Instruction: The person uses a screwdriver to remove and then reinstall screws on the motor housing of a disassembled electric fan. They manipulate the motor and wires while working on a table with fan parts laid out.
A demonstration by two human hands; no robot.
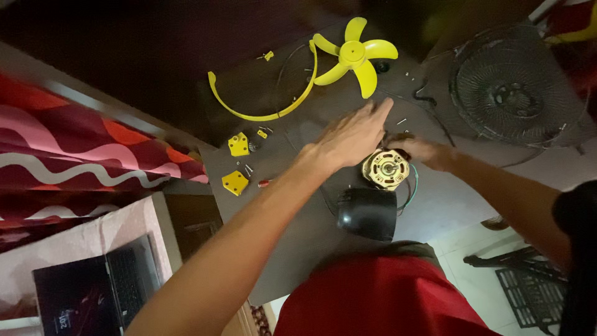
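- The fan motor (385,168), with its copper windings and shaft facing up, is set on the dark surface (298,236) just above a black motor cover (368,213).
- The left hand (351,135) is stretched flat, fingers spread, over the motor's upper edge, apparently to steady it.
- The right hand (423,151) is curled against the motor's far side; its grip cannot be told.
- Removed parts are laid apart, seemingly to keep them sorted: a yellow fan blade (354,55), a yellow curved ring (267,106), two yellow brackets (236,163) and a wire guard (511,84).
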